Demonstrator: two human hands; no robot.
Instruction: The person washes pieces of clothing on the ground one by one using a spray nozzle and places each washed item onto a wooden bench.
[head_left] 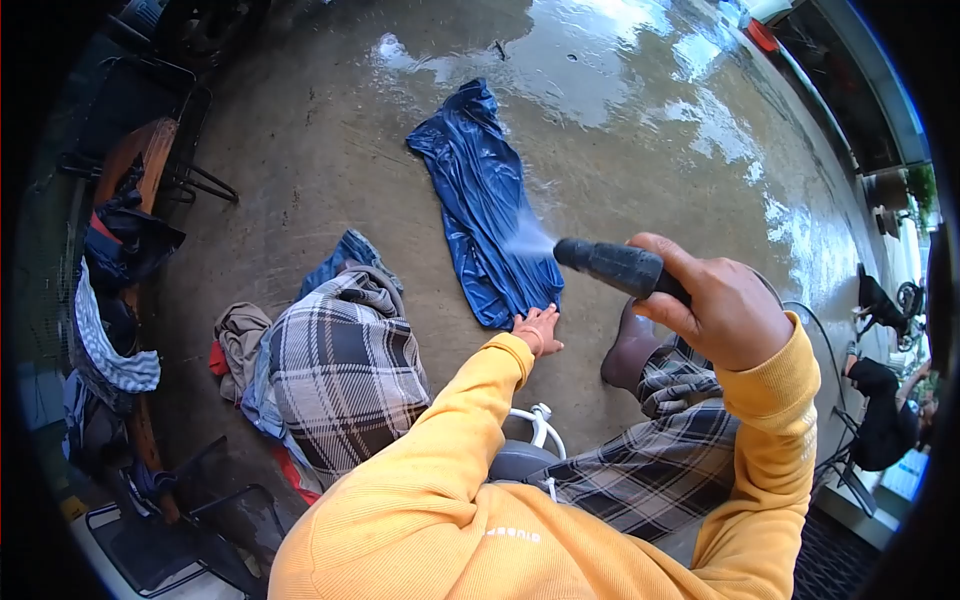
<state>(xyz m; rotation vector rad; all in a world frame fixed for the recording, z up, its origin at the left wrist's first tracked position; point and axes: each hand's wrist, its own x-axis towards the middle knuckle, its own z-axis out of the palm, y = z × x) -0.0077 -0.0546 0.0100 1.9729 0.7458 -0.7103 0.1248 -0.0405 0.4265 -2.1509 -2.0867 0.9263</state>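
Observation:
My right hand (722, 312) is wrapped round a black spray nozzle (612, 262), which points left and sends out a white fan of water. The spray lands on a wet blue cloth (480, 200) spread lengthwise on the concrete floor (340, 140). At the cloth's near end, my left hand (538, 330) lies with its fingers spread on the fabric's lower edge. A band circles that wrist.
A clothes pile (243, 345) lies beside my plaid-covered left knee (345, 370). At the left stands a wooden bench (150, 180) bearing clothes, with black chairs around it. A dark boot (630, 345) is near the right hand. A person (885, 410) is at the far right.

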